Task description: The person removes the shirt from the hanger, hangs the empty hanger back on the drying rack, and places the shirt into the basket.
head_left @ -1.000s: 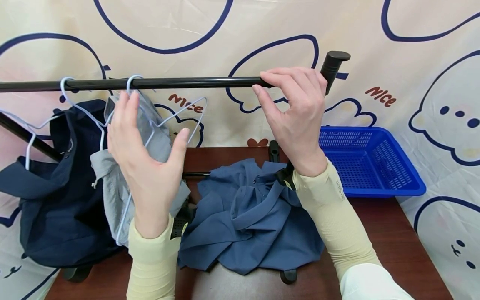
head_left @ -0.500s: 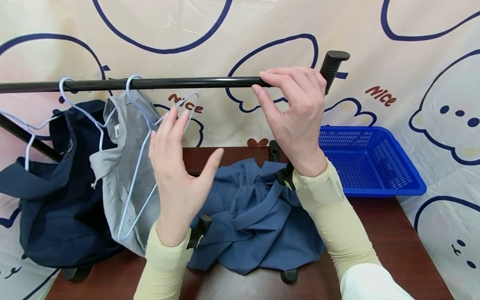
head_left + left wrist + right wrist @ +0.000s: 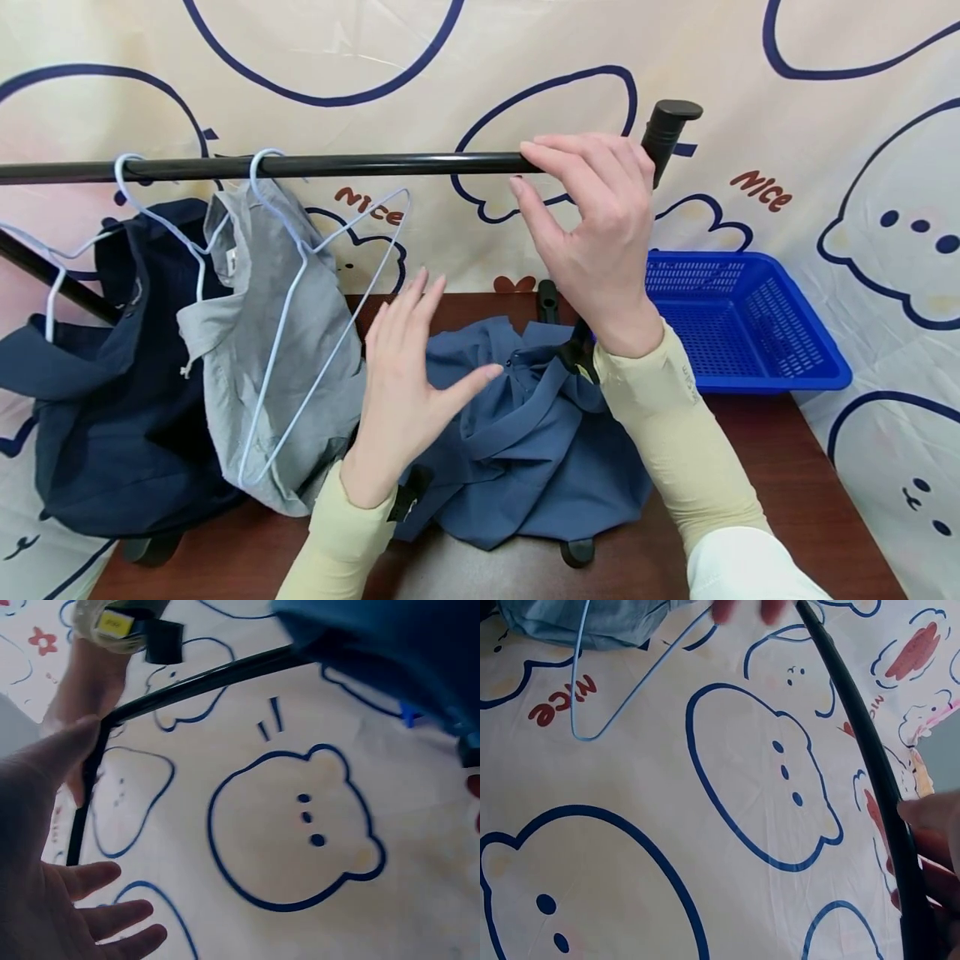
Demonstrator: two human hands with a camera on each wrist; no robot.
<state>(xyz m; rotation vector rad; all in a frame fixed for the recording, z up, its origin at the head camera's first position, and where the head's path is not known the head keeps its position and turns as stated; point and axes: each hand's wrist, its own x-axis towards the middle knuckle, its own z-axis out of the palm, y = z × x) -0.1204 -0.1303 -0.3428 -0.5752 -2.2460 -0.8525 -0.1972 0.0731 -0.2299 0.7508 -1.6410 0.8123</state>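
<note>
My right hand (image 3: 600, 225) grips the right end of the black clothes rail (image 3: 390, 165); in the right wrist view its fingers (image 3: 934, 844) lie curled around the bar. My left hand (image 3: 405, 392) holds nothing. Its fingers are spread, with the thumb out to the side, over the left part of a crumpled slate-blue garment (image 3: 525, 475) on the table. Just left of it, a grey garment (image 3: 315, 333) hangs on the rail with a pale blue wire hanger (image 3: 252, 171), whose right shoulder sticks out bare.
A navy garment (image 3: 135, 442) hangs farther left on another pale hanger (image 3: 120, 171). Beyond my right forearm stands a blue plastic basket (image 3: 750, 333) on the brown table (image 3: 780, 467). A black post with a cap (image 3: 666, 137) rises at the rail's right end. A printed cloth (image 3: 420, 67) covers the back.
My left hand has moved away from the grey garment, rightward and down over the slate-blue one. The wire hanger now shows in full. My right hand has stayed on the rail.
</note>
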